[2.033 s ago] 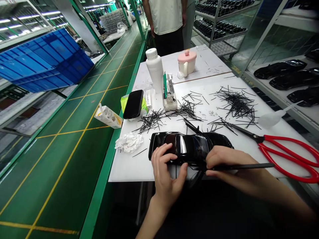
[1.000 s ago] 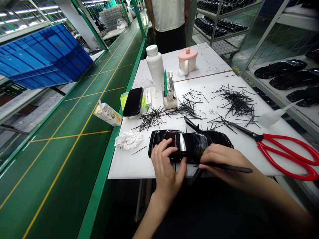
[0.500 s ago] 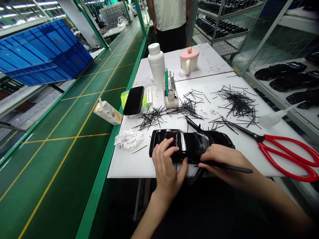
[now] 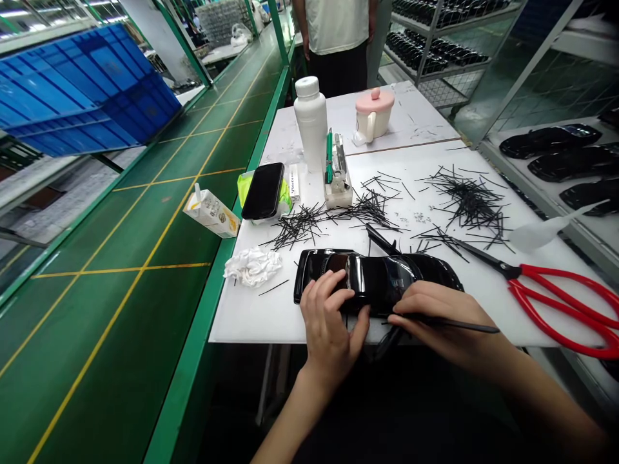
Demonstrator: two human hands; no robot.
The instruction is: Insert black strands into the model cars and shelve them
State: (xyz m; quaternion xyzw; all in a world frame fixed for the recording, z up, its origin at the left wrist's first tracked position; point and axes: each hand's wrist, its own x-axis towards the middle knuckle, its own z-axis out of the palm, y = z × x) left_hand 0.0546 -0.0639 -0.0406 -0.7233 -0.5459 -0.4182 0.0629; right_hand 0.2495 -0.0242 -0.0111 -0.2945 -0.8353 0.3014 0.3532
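Note:
A glossy black model car (image 4: pixel 377 277) lies on the white tabletop, a far-side door (image 4: pixel 382 240) swung out. Another dark part (image 4: pixel 388 343) sticks out on its near side, by the table's front edge. My left hand (image 4: pixel 331 322) is closed on the car's left half, fingers over the roof and thumb against the near side. Between the thumb and fingers of my right hand (image 4: pixel 438 316) is a slim black tool (image 4: pixel 467 325), its rear end pointing right. The tool's tip is hidden at the car's near side, so its exact kind is unclear.
Thin black strips (image 4: pixel 471 200) lie in piles behind the car. Red-handled scissors (image 4: pixel 565 303) rest at right. Crumpled tissue (image 4: pixel 254 266), a phone (image 4: pixel 264 190), a drink carton (image 4: pixel 213 212), a white bottle (image 4: pixel 311 122) and a lidded mug (image 4: pixel 374 116) stand around. A person (image 4: pixel 338 38) stands beyond.
The view has shifted slightly, so the table's things appear a little further right. Both hands keep their places on the car and the tool, with no clear movement against them.

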